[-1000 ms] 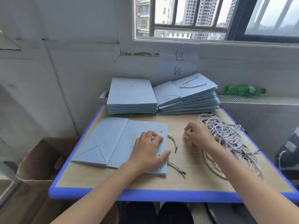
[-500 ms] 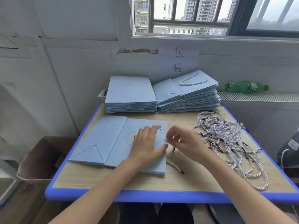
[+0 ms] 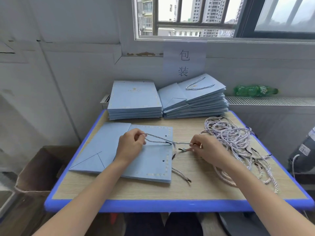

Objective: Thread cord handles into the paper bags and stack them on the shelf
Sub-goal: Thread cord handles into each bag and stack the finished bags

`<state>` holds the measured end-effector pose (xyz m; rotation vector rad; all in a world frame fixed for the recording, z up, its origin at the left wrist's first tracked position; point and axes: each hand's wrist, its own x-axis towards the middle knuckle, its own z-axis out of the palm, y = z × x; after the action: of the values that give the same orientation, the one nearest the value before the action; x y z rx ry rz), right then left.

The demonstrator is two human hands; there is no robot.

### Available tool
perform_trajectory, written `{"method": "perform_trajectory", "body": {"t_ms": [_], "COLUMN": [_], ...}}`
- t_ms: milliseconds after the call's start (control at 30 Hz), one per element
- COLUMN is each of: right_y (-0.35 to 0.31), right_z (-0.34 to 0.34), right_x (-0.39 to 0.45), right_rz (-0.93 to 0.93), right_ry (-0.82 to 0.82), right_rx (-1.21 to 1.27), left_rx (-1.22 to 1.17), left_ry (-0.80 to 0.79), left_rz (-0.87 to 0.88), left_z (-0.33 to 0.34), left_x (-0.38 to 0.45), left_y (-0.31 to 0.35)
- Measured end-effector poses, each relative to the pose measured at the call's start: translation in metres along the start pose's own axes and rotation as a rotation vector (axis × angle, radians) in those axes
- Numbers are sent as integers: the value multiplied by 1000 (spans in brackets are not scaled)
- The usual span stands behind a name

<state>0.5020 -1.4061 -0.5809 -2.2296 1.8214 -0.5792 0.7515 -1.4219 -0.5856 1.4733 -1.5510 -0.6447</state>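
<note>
While the flat blue bag [image 3: 136, 150] lies on the table [image 3: 170, 189] before you, your left hand [image 3: 130, 145] pinches a cord [image 3: 157, 139] over it. Your right hand [image 3: 207, 147] pinches that cord's other stretch just off the bag's edge, beside the loose cord pile [image 3: 235, 138]. 2 bag stacks [image 3: 134, 101] sit behind.
</note>
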Motion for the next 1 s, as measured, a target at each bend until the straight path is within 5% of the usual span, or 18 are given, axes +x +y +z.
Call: {"method": "perform_trajectory", "body": {"t_ms": [167, 267, 433, 600, 767, 867, 1000], "right_y": [9, -10, -50, -58, -36, -14, -4], "right_z": [-4, -6, 5, 19, 15, 7, -6], "right_x": [14, 16, 16, 23, 32, 40, 41], "right_rz": [117, 19, -147, -193, -8, 193, 298], "right_ry": [104, 153, 39, -123, -76, 30, 176], "right_rx": [-7, 113, 311, 175, -13, -109, 136], "left_rx": [28, 79, 37, 60, 117, 351, 557], "left_ry": [-32, -91, -150, -192, -264, -323, -321], "left_rz": [-54, -18, 78, 155, 181, 212, 250], "left_z": [-9, -8, 2, 9, 9, 14, 18], "left_x": [0, -2, -10, -17, -24, -27, -30], "left_y": [-4, -5, 6, 9, 10, 9, 4]}}
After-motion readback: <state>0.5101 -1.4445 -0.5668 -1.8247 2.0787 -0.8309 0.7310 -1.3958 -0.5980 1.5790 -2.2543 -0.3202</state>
